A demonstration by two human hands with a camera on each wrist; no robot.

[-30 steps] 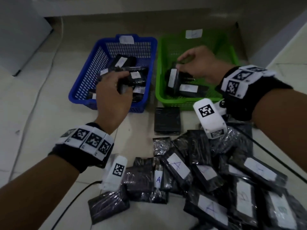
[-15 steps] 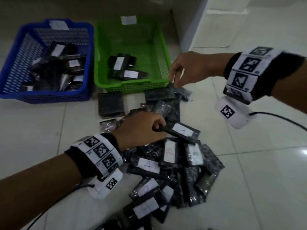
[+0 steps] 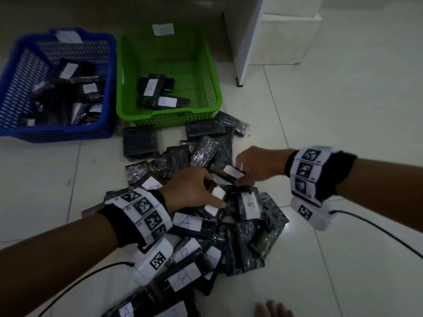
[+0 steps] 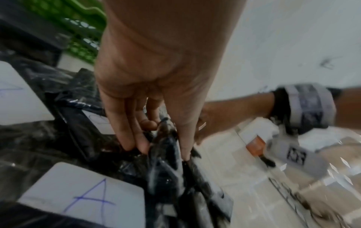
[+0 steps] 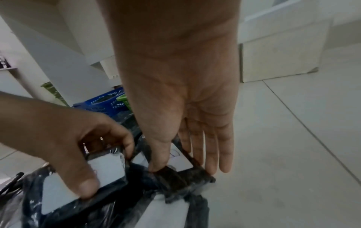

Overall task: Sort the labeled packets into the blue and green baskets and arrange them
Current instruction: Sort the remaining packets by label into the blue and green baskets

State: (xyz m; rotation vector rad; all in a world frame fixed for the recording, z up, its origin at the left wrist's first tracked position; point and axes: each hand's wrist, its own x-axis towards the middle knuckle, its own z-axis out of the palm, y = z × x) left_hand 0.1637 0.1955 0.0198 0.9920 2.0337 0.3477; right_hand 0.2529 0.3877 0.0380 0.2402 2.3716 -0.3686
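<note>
A pile of black packets (image 3: 251, 225) with white A and B labels lies on the floor tiles. My left hand (image 3: 215, 193) reaches into the middle of the pile and grips a labelled packet (image 3: 218, 193); in the left wrist view its fingers (image 4: 136, 138) and thumb pinch a crinkled black packet (image 4: 166, 154). My right hand (image 3: 239, 172) pinches another labelled packet (image 3: 232, 172) just beyond it, thumb on top in the right wrist view (image 5: 183, 168). The blue basket (image 3: 108, 92) at far left and the green basket (image 3: 214, 88) beside it each hold packets.
A white cabinet corner (image 3: 249, 42) stands right of the green basket. A label-less black packet (image 3: 140, 140) lies before the baskets. Cables (image 3: 377, 232) trail from both wrists over the tiles. Toes (image 3: 274, 310) show at the bottom edge.
Both hands left the baskets and came down to the pile. The left hand reached it first; the right hand then dropped from beside the green basket and took a packet.
</note>
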